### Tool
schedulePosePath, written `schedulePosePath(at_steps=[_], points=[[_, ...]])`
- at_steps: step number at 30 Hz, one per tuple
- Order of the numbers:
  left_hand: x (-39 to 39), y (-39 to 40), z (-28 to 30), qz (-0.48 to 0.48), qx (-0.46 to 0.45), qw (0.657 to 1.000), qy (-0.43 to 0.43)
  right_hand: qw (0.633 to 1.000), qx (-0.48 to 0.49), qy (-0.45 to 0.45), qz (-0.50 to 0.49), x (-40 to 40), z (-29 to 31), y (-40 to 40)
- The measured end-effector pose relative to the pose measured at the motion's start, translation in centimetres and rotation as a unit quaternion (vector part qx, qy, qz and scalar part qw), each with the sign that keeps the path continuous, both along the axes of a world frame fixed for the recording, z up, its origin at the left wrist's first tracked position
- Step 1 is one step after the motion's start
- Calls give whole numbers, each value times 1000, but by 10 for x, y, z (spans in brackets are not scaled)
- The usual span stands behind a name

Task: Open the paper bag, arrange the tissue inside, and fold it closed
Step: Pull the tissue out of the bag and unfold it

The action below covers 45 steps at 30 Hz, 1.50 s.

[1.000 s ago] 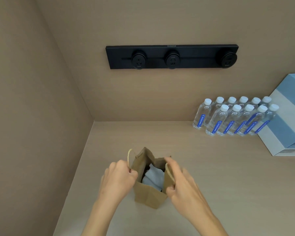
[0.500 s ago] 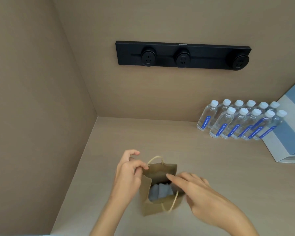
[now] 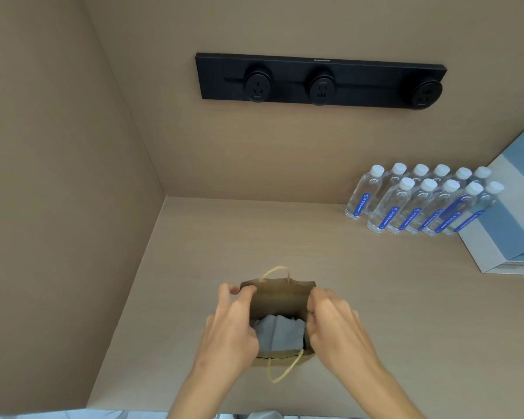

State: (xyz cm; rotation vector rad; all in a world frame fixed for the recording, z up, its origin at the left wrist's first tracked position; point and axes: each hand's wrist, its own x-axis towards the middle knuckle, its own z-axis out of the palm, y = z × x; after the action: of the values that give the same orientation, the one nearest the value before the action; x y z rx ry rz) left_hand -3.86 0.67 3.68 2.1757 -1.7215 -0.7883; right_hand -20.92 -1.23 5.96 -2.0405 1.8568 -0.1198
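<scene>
A small brown paper bag (image 3: 280,300) stands open on the counter (image 3: 360,291), pale tissue (image 3: 277,331) visible inside. The left hand (image 3: 229,331) and right hand (image 3: 333,322) each pinch a side edge, likely spreading the mouth. Water bottles (image 3: 418,204) and a blue-and-white box (image 3: 515,216) sit well apart, obstructing nothing.

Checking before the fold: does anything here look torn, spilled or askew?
Nothing stands out. The paper bag stands open between the left hand and right hand, untorn, with the tissue inside.
</scene>
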Motion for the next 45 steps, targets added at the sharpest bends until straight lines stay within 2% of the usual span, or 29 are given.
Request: schedulePosePath(at_steps=[3,5,10,13,15,17,18,22,26,29,32,35,39,45], points=[[6,1,-4,11,7,999,31,1000,2,20,-7,-8,3,-3],[6,4,-6,14,10,998,52,998,-6,67,21,-10,8,-4],[-2,6,-4,14,14,997,76,963,-129,130,197,-7,22,-11],[-5,5,-3,8,12,997,79,912,-108,142,368,-2,30,-18],[-5,6,-2,7,16,997,80,856,-93,172,479,1,35,-23],[-5,6,-1,8,16,996,83,814,12,251,524,6,39,-29],[-4,6,-1,9,17,996,85,803,48,291,517,9,36,-33],[-3,5,1,10,21,997,80,820,136,356,428,28,16,-51],[-4,4,1,0,23,996,87,815,249,357,382,50,-5,-69],[-2,4,0,-1,30,995,93,830,331,338,296,57,-24,-79],[-1,3,-2,-7,31,994,105,843,373,307,236,61,-41,-82],[0,2,-3,-5,28,993,117,849,391,279,221,66,-51,-81],[1,1,-5,1,25,991,128,887,332,246,206,67,-63,-76],[3,-1,-6,5,5,990,143,919,309,179,168,67,-68,-72]])
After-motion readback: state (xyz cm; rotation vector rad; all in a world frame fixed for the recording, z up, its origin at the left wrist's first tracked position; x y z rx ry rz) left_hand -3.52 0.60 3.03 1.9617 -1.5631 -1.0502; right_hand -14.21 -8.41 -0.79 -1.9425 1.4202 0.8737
